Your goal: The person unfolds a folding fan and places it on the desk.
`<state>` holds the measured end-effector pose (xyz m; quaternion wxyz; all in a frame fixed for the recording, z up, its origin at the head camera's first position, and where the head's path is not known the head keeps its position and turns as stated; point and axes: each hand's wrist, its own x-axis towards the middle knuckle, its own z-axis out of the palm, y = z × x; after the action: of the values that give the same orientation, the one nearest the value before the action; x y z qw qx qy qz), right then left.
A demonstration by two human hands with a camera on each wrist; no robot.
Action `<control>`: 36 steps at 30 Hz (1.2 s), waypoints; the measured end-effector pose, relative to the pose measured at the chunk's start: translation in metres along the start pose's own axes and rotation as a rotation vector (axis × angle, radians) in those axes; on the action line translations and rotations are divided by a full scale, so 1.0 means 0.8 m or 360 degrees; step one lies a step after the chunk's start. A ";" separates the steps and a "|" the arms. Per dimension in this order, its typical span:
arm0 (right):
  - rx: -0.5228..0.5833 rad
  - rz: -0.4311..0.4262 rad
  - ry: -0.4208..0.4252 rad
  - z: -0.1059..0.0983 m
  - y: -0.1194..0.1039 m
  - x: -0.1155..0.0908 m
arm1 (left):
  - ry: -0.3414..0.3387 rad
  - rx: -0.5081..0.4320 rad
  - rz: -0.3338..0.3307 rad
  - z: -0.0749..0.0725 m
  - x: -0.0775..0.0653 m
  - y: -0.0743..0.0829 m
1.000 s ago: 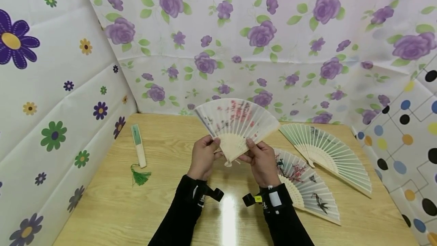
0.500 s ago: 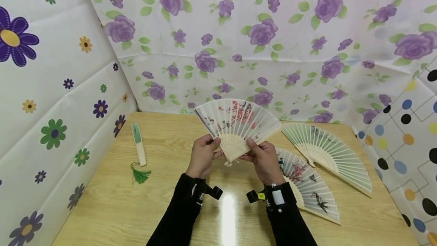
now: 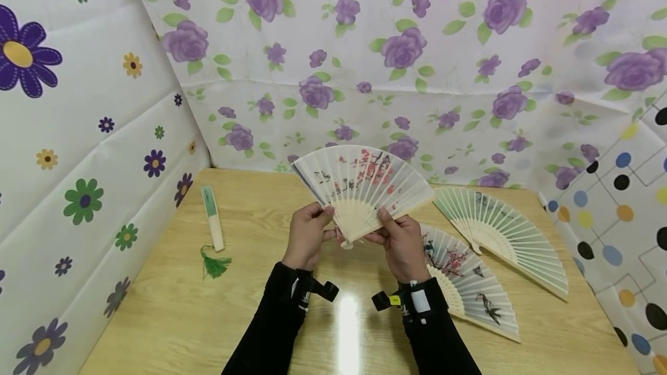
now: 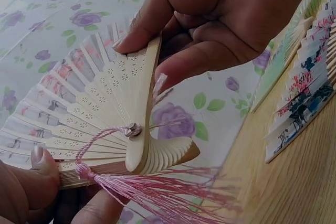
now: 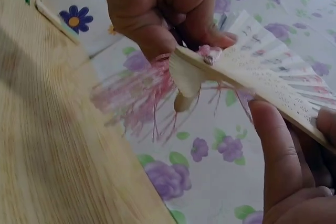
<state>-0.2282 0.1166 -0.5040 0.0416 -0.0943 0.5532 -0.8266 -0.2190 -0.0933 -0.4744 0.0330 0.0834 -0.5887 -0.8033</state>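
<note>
Fingers of both hands grasp the fan (image 3: 359, 181). Left hand (image 3: 306, 235): pinching the left edge, thumb on the near face, other fingers behind. Right hand (image 3: 403, 245): same grip on the right edge, thumb laid over the pierced ribs.

Fan itself: spread wide, leaf up, held off the table (image 3: 172, 317) between the hands. Left wrist view: ribs by the left thumb look stacked close. Ribs meet at the rivet (image 4: 134, 129); from there hangs a pink tassel (image 4: 131, 190).

Handling, my judgement: very light. Ribs thin and springy, likely to snap under a sideways bend; outer sticks stiffer. Leaf soft, easily creased or torn. Smooth ribs may slip, though little force is needed. Best hold: outer sticks, low towards the rivet; keep off the leaf. Tassel loose, could snag in the ribs.

Further out, right: blossom fan (image 3: 471, 282) spread on the table, partly behind the right wrist; green fan (image 3: 508, 233) beyond, also spread. Left, well apart: folded fan (image 3: 212, 221), green tassel (image 3: 215, 265) trailing towards the person.
</note>
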 end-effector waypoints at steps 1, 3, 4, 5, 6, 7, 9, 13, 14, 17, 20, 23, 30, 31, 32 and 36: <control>-0.0024 -0.0003 -0.0012 -0.001 -0.001 0.001 | 0.0005 -0.0004 -0.0007 0.000 0.000 0.000; -0.0061 0.0001 -0.0037 -0.004 -0.003 0.002 | 0.0001 -0.0010 -0.0019 0.001 0.001 0.001; -0.0071 0.0009 -0.0053 -0.006 -0.005 0.002 | -0.0003 -0.0007 -0.0022 0.001 0.001 0.001; -0.0077 0.0017 -0.0066 -0.008 -0.006 0.002 | -0.0003 -0.0007 -0.0028 0.001 0.000 0.002; -0.0078 0.0023 -0.0080 -0.009 -0.007 0.002 | -0.0001 -0.0007 -0.0033 0.000 0.000 0.002; -0.0077 0.0026 -0.0094 -0.010 -0.009 0.002 | -0.0003 -0.0005 -0.0035 0.000 -0.001 0.002; -0.0075 0.0025 -0.0116 -0.011 -0.010 0.003 | -0.0008 -0.0011 -0.0029 -0.001 -0.001 0.002; -0.0059 0.0010 -0.0129 -0.011 -0.010 0.003 | -0.0009 -0.0032 -0.0020 -0.003 0.001 0.002; -0.0047 0.0004 -0.0123 -0.011 -0.009 0.003 | -0.0012 -0.0039 -0.0018 -0.003 0.002 0.002; 0.0016 -0.0009 -0.0079 -0.009 -0.006 0.002 | -0.0014 -0.0042 -0.0017 -0.003 0.003 0.002; 0.0081 -0.0020 -0.0029 -0.006 -0.001 0.001 | -0.0009 -0.0043 -0.0005 -0.004 0.003 0.003; 0.0103 -0.0020 -0.0014 -0.006 0.002 0.001 | 0.0016 -0.0051 0.0003 -0.005 0.002 0.005; 0.0010 -0.0024 -0.0084 -0.014 -0.005 0.001 | 0.0020 -0.0060 -0.0026 -0.005 0.000 0.007; 0.0010 -0.0023 -0.0094 -0.015 -0.006 0.002 | 0.0023 -0.0059 -0.0027 -0.005 0.000 0.007; 0.0010 -0.0021 -0.0100 -0.016 -0.007 0.002 | 0.0028 -0.0057 -0.0028 -0.005 0.000 0.007; 0.0016 -0.0017 -0.0092 -0.018 -0.007 0.003 | 0.0042 -0.0039 -0.0032 -0.006 -0.001 0.008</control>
<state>-0.2334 0.1313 -0.5037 0.0535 -0.1209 0.5470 -0.8266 -0.2179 -0.0993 -0.4698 0.0337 0.0995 -0.5775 -0.8096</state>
